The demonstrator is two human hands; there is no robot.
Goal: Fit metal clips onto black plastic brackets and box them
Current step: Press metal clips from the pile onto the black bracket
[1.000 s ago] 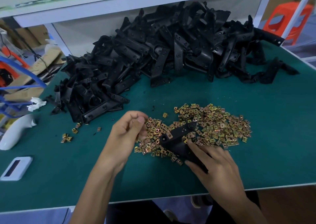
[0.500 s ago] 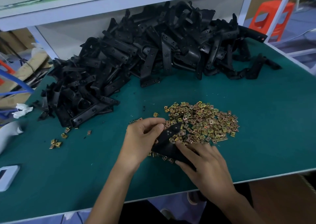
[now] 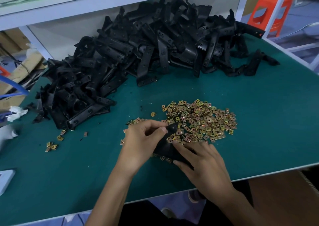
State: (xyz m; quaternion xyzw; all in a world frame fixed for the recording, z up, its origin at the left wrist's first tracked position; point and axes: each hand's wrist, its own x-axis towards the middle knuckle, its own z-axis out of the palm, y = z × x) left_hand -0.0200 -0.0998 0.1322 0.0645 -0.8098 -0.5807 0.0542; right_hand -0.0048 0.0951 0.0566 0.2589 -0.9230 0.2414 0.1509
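One black plastic bracket (image 3: 166, 148) lies between my hands on the green table, at the near edge of a spread of small brass-coloured metal clips (image 3: 202, 120). My right hand (image 3: 205, 163) grips the bracket's near end with thumb and fingers. My left hand (image 3: 143, 139) has its fingertips pinched at the bracket's far end; a clip there is mostly hidden by the fingers. A big heap of black brackets (image 3: 141, 56) fills the back of the table.
A few stray clips (image 3: 51, 145) lie at the left. A white device (image 3: 5, 179) sits at the table's left edge. A white shelf frame (image 3: 120, 0) runs above the heap. An orange stool (image 3: 269, 13) stands at the far right.
My left hand came in from the clip pile to the bracket's far end and now pinches there. My right hand kept its hold on the bracket.
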